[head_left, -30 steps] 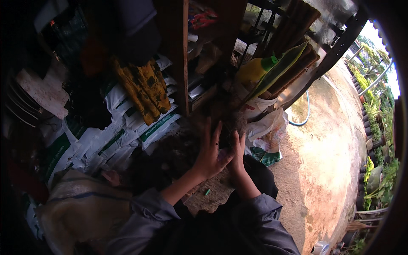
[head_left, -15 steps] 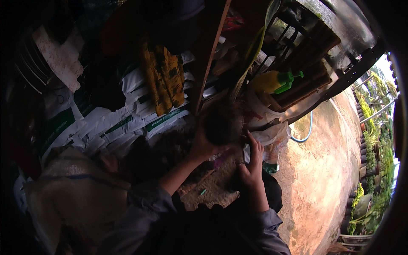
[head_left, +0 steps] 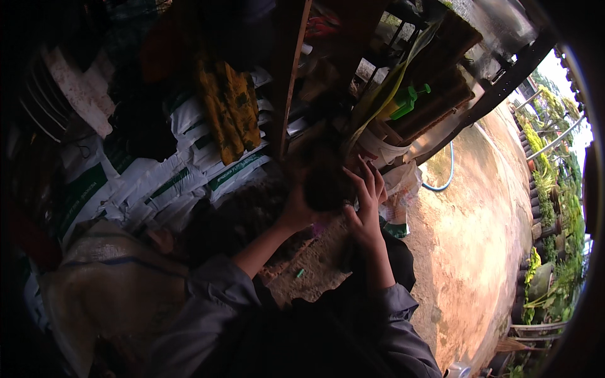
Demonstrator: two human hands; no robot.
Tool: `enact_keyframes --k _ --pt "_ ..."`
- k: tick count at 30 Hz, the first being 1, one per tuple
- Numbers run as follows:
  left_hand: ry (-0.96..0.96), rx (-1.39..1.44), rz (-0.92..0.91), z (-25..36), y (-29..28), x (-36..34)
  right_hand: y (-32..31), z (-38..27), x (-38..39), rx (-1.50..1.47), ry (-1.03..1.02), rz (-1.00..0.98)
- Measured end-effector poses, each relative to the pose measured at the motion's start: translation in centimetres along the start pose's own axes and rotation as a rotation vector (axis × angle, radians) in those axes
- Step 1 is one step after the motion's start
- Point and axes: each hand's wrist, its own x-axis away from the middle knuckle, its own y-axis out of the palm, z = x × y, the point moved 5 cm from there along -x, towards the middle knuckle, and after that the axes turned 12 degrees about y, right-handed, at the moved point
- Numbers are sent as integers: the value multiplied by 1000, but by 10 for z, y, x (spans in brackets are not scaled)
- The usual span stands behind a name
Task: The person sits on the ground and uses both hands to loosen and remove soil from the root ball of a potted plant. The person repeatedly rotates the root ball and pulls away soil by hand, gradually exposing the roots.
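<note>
A dark, round clump (head_left: 326,188), seemingly the root ball of a plant, is between my two hands over the ground. From its top a long, yellow-edged green leaf (head_left: 398,79) leans up to the right. My left hand (head_left: 297,205) cups the clump's left side, its fingers partly lost in shadow. Against the right side, my right hand (head_left: 365,200) presses its thumb and bent, parted fingers. Deep shade hides the clump's surface and whether a pot encloses it. Below lie bare soil (head_left: 315,274) and a small green piece (head_left: 300,273).
White-and-green sacks (head_left: 170,189) are piled on the left, near a beige woven sack (head_left: 113,277). A white bucket (head_left: 381,151) and a green spray-bottle head (head_left: 408,101) stand beyond my right hand. A wooden post (head_left: 293,79) rises ahead. A blue hose (head_left: 449,173) lies on sunlit ground.
My right hand has moved up and in, its fingers now against the clump. The leaf has tilted further right, now crossing in front of the spray bottle. The view has shifted slightly.
</note>
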Motion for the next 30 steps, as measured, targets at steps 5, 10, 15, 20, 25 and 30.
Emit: enact_keyframes --k 5,10,15,20,25,30 --pt "-9 -28 4 10 -1 -1 -5 -6 2 -148 43 57" --pt "57 -136 1 31 2 2 -24 -9 4 9 27 104" --pt "162 56 23 18 2 18 -24 -25 14 161 -11 -76" --pt "95 162 -26 15 2 23 -20 -37 38 28 29 -83" --pt "-104 684 -71 12 16 46 -35 -52 51 -95 82 259" --pt "-356 1372 -118 19 36 50 -30 -36 87 -88 175 309"
